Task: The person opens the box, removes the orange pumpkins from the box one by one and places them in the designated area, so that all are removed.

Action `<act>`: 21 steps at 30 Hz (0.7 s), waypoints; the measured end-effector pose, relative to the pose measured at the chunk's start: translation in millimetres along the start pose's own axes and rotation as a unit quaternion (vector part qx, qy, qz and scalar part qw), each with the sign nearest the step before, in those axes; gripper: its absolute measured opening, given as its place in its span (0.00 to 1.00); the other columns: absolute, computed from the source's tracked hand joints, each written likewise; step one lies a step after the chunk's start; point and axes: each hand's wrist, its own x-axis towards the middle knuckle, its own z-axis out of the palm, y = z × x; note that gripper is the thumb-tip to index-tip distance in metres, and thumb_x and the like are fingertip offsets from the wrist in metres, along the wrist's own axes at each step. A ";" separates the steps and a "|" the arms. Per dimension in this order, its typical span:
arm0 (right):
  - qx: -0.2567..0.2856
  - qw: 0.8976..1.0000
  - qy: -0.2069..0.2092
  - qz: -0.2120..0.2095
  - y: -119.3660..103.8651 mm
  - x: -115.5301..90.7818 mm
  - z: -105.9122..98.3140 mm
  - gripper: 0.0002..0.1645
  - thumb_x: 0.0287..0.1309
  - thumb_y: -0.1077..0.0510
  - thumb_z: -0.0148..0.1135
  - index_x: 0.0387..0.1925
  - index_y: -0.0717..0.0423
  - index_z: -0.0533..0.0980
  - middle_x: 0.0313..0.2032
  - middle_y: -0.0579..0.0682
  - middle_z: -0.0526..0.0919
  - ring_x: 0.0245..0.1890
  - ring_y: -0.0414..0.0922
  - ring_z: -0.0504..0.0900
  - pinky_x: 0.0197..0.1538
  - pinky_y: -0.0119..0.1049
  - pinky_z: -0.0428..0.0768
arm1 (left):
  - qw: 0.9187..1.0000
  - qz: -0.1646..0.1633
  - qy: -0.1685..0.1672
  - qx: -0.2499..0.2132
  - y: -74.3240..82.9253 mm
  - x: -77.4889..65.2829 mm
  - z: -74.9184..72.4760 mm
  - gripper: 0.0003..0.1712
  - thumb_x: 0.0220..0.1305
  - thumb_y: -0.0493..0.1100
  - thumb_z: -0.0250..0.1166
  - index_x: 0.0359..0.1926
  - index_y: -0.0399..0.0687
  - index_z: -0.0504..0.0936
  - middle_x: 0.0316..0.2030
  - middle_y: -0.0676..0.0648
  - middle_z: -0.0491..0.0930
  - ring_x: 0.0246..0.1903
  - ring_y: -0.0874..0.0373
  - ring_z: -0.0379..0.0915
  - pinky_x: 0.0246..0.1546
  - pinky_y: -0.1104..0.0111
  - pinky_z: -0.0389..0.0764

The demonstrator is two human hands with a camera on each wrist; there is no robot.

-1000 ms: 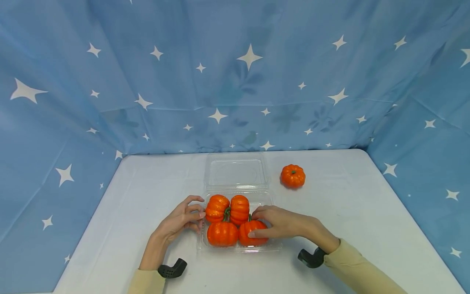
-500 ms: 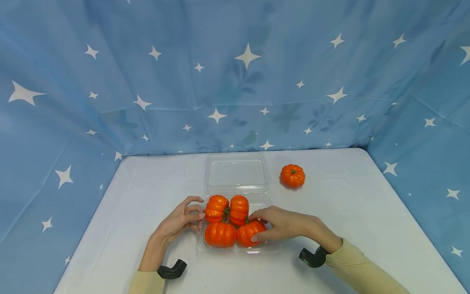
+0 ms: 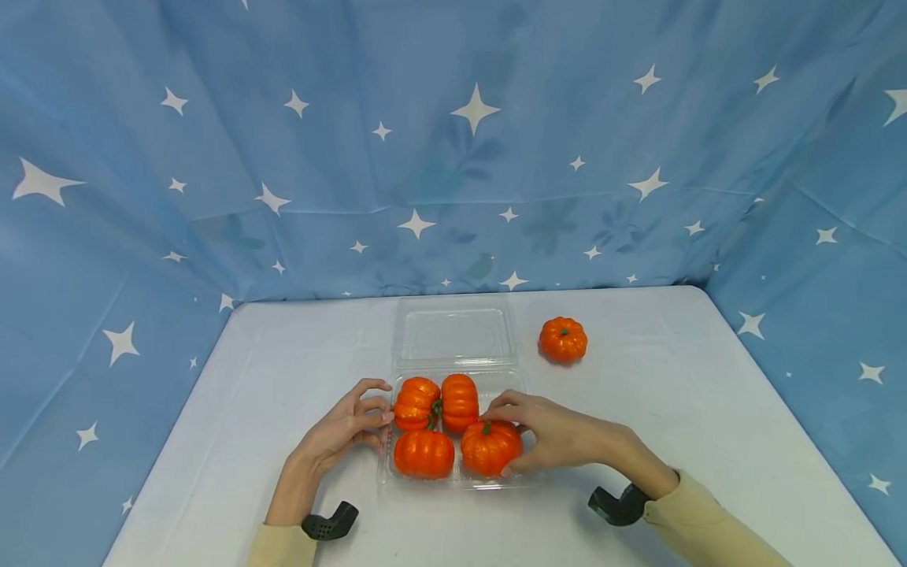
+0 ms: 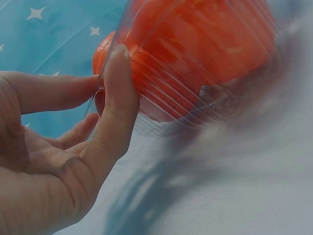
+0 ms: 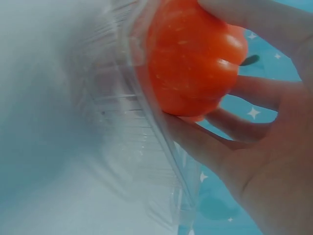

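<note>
1. A person's right hand (image 3: 547, 429) grasps the near-right pumpkin (image 3: 492, 450), thumb on the near side and fingers on the far side; the fruit lies directly left of the palm, over the near-right part of a clear container (image 3: 506, 383).
2. The gripped pumpkin sits squat, showing no plain long axis, its green stem up; whether it touches the container floor cannot be told.
3. At the left edge, the left hand (image 3: 343, 427) pinches the container's wall between thumb and finger.
4. Inside, the near-left pumpkin (image 3: 423, 454) lies with its long axis left to right, just beside two far pumpkins (image 3: 460, 403).
5. A loose pumpkin (image 3: 563, 340) rests beyond the container's far-right corner, nearer the right hand than the left.
6. Half a second earlier, the gripped pumpkin tipped its stem farther away and touched its near-left neighbor; now it stands more upright, a gap between them.
</note>
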 end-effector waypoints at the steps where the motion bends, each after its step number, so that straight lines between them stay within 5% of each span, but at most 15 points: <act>1: 0.000 1.000 0.005 0.003 -0.3 -1.8 0.4 0.36 0.54 0.51 0.77 0.64 0.51 0.77 0.59 0.45 0.74 0.55 0.43 0.76 0.58 0.44 0.84 | 1.000 -0.001 0.000 -0.001 0.1 0.0 0.0 0.31 0.72 0.35 0.61 0.68 0.38 0.55 0.35 0.49 0.77 0.25 0.59 0.78 0.28 0.66 0.86; 21: -0.062 0.981 0.177 -0.042 10.5 -32.6 5.2 0.39 0.50 0.53 0.81 0.64 0.47 0.75 0.60 0.43 0.73 0.58 0.45 0.77 0.58 0.40 0.84 | 1.000 -0.012 0.016 0.007 0.2 -0.3 1.6 0.33 0.70 0.36 0.63 0.68 0.38 0.55 0.35 0.49 0.77 0.25 0.59 0.77 0.28 0.67 0.85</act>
